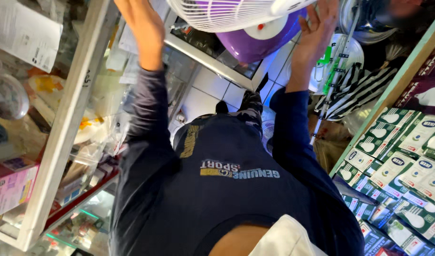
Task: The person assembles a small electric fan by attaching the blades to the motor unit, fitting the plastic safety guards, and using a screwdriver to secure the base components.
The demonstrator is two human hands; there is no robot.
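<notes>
Lifting the fan (236,19) overhead, keep your left hand (144,28) at its white grille and your right hand (317,28), fingers spread open, steadying the purple housing; the left's grip is hidden, so mind the glass cabinet (70,123).

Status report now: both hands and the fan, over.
Left hand and right hand raised at the white fan, one each side. Grip not visible. Glass counter close on left.
</notes>
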